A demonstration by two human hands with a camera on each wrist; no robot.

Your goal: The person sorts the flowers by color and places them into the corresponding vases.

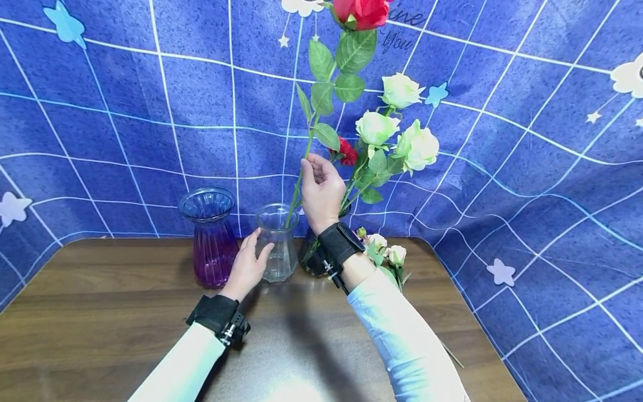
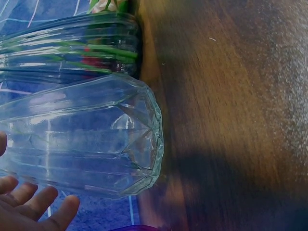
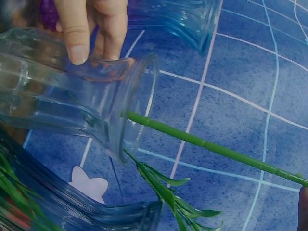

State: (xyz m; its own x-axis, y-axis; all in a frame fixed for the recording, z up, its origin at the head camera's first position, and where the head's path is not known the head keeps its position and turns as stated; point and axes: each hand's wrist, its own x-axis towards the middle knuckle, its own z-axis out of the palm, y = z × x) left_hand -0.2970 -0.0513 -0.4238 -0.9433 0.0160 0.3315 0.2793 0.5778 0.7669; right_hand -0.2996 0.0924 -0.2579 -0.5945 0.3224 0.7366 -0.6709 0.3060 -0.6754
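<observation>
My right hand (image 1: 324, 192) pinches the green stem of a tall red rose (image 1: 363, 14) between thumb and fingers. The lower end of the stem (image 3: 202, 143) reaches just inside the mouth of the clear glass vase (image 3: 96, 106), slanting in over its rim. Beside that vase, my left hand (image 1: 253, 259) has its fingers extended, thumb toward the front and fingertips at the neck. In the left wrist view, the fingers (image 2: 36, 202) look spread along the side of the glass. The vase stands upright on the wooden table.
Left of the clear vase stands a blue-to-purple vase (image 1: 213, 245). Close on its right, a dark glass vase (image 1: 312, 259) holds white roses (image 1: 417, 146) and a smaller red flower (image 1: 346, 152). Small pale flowers (image 1: 396, 255) lie on the table (image 1: 100, 312); a blue curtain (image 1: 125, 111) hangs behind.
</observation>
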